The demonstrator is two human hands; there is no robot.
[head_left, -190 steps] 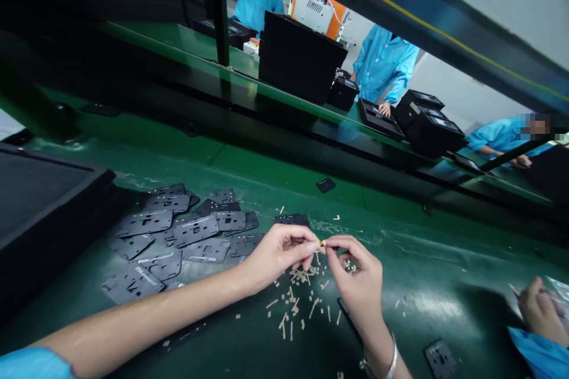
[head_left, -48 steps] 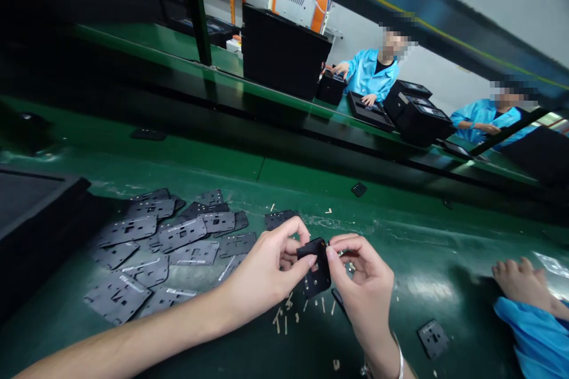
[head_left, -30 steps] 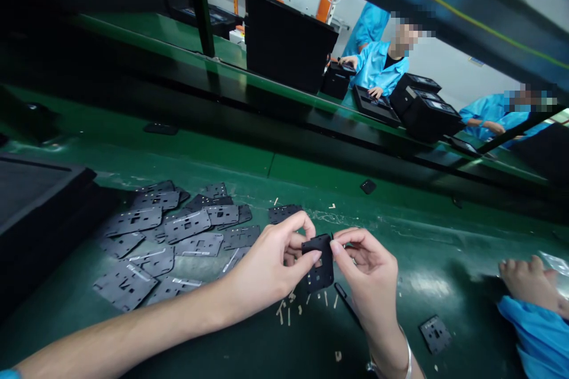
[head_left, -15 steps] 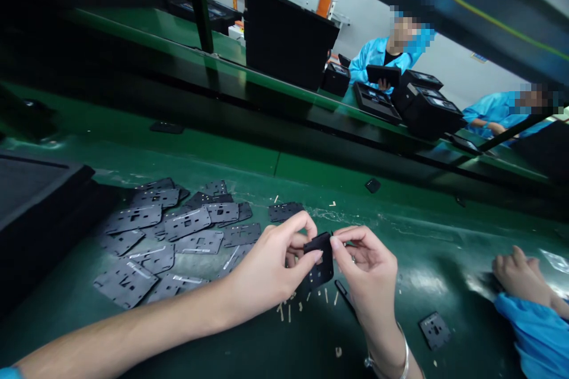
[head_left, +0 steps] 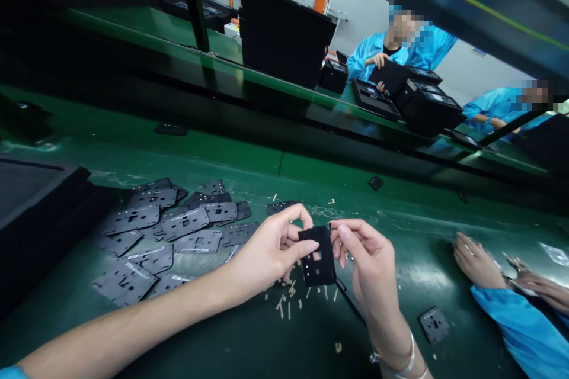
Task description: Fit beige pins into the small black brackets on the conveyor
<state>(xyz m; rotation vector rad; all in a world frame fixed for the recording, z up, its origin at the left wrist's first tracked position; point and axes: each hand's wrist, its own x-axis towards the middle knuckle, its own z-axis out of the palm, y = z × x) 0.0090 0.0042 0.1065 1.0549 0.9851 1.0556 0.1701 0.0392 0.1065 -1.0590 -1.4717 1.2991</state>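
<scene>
The left hand (head_left: 271, 249) pinches a small black plate (head_left: 317, 256) with cut-outs, thumb on its face and fingers behind, and holds it upright just above the green surface (head_left: 400, 213). The right hand (head_left: 368, 260) sits just beside it with its fingers curled and its fingertips at the plate's upper right corner. Whether they grip the plate or hold something tiny cannot be told.

Short tan strips (head_left: 288, 302) lie scattered beneath both hands. A loose pile of grey plates (head_left: 178, 228) spreads to the left, next to a black tray (head_left: 35, 201). Another single plate (head_left: 433, 324) lies near the right wrist. A co-worker's hand (head_left: 476, 260) in a blue sleeve rests at the right.
</scene>
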